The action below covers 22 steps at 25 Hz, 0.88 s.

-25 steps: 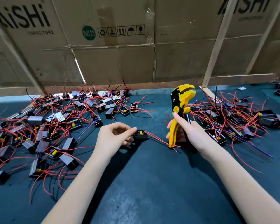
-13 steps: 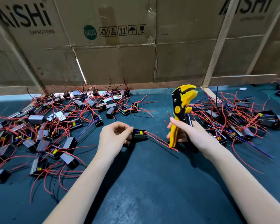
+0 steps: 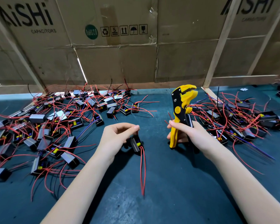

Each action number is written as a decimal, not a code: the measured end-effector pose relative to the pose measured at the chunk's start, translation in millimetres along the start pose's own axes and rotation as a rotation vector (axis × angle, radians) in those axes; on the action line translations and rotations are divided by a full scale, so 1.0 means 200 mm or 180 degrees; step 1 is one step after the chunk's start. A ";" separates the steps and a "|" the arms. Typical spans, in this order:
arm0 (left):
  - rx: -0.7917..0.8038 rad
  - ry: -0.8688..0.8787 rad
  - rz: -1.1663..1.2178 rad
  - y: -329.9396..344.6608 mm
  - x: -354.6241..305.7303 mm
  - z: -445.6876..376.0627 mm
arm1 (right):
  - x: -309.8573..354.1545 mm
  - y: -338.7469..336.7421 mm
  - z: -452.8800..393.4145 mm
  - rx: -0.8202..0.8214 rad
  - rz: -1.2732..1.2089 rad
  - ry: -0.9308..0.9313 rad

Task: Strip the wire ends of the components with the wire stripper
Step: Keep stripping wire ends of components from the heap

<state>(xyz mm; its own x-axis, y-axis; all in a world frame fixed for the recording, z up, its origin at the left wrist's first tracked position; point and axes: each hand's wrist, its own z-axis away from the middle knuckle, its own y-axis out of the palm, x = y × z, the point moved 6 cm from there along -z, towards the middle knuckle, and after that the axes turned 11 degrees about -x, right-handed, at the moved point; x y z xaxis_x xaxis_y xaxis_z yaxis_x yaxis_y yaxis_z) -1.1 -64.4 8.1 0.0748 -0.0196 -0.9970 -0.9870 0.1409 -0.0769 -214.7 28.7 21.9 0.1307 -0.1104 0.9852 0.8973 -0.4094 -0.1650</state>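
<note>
My left hand (image 3: 118, 137) pinches a small black box component (image 3: 135, 143) with a yellow part on it. Its two red wires (image 3: 143, 168) hang straight down toward me, their ends near the mat. My right hand (image 3: 187, 134) grips the handles of a yellow and black wire stripper (image 3: 180, 109), held upright with its jaws at the top. The stripper stands about a hand's width to the right of the component and does not touch the wires.
A pile of black components with red wires (image 3: 55, 123) covers the dark mat (image 3: 168, 183) at the left. A second pile (image 3: 242, 120) lies at the right behind my right hand. Cardboard sheets (image 3: 136, 54) and wooden struts wall off the back.
My left hand has turned the component, so its red wires now hang down toward me instead of pointing right at the stripper. The right hand and stripper have stayed put.
</note>
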 end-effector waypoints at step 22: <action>0.0264 0.0724 -0.0317 0.09 -0.04 0.08 | 0.04 0.08 0.06 0.0593 0.0364 -0.0696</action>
<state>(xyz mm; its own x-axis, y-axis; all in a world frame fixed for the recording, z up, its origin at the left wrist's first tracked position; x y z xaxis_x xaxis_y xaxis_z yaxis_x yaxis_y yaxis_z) -17.1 -45.4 15.3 0.1280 -0.2582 -0.9576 -0.9607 0.2077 -0.1845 -194.0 31.5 27.2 0.3050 0.0596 0.9505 0.9307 -0.2304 -0.2842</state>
